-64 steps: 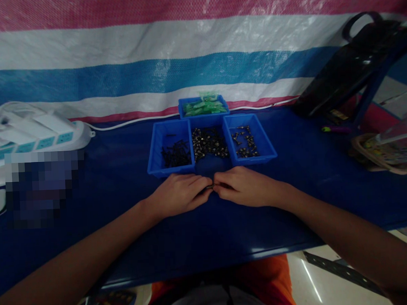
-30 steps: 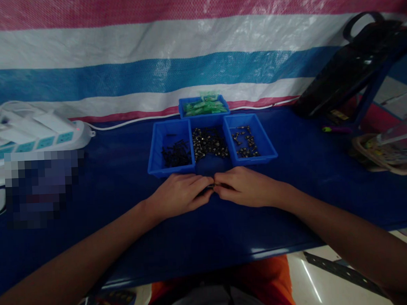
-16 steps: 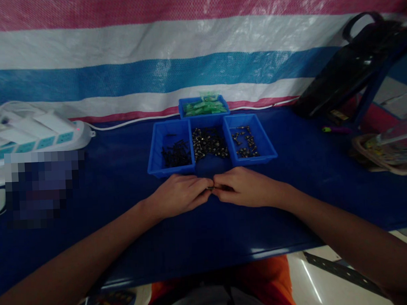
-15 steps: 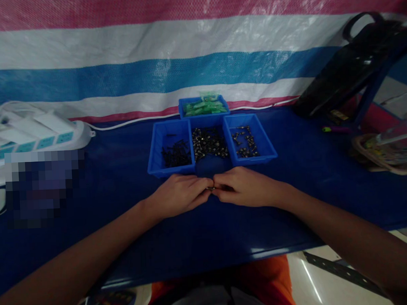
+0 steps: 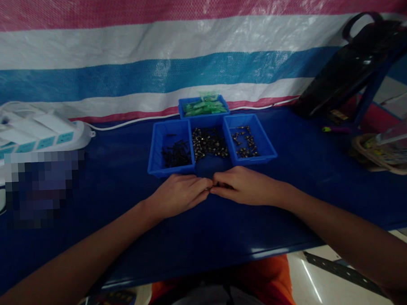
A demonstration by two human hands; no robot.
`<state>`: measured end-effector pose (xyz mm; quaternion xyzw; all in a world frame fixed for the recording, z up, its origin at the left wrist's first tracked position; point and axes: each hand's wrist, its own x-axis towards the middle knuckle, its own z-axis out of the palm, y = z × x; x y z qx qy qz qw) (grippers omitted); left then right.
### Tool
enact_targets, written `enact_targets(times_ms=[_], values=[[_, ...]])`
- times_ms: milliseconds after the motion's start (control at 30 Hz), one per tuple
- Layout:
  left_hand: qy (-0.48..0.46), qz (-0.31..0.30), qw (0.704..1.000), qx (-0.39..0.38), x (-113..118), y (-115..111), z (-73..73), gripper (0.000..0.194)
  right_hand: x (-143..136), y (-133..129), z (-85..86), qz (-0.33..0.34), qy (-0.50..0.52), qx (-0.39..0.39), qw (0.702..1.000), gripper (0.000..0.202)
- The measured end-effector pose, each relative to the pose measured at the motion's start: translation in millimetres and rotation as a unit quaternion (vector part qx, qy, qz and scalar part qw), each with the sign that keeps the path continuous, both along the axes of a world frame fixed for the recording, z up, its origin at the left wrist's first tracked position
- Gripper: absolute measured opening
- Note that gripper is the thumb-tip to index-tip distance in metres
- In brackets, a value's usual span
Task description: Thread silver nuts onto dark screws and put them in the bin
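Observation:
My left hand (image 5: pixel 183 194) and my right hand (image 5: pixel 243 186) meet over the blue table, just in front of the bins. The fingertips of my left hand are pinched on a small metal part (image 5: pixel 208 188). My right hand's fingers are closed around a small dark part (image 5: pixel 221 184), mostly hidden. Dark slender pieces lie in the left blue bin (image 5: pixel 153 157). Small metal fittings lie in the right blue bin (image 5: pixel 269 146), and a pile of metal and black pieces (image 5: pixel 210 142) fills the middle one.
Behind the bins, a small blue bin holds green packets (image 5: pixel 204 107). A white power strip (image 5: pixel 83 135) is at the left. To the right are a black bottle (image 5: pixel 341 68) and a basket (image 5: pixel 386 162). A striped sheet (image 5: pixel 151 42) hangs behind.
The fingertips of both hands have shifted slightly, and a dark part now shows between my right fingers. Less of the metal part is visible at my left fingertips.

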<state>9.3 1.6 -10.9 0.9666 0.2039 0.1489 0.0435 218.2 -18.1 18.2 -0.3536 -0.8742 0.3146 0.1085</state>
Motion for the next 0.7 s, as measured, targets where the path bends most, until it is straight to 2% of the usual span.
enact_targets(times_ms=[400, 700], values=[[-0.008, 0.023, 0.999, 0.025, 0.7, -0.3, -1.4, 0.017, 1.1, 3.0, -4.8, -0.007, 0.021, 0.006, 1.000, 0.012], [-0.018, 0.026, 0.999, 0.031, 0.1, -0.2, 0.0, 0.017, 0.8, 1.8, -1.7, -0.006, -0.006, 0.065, 0.998, 0.016]])
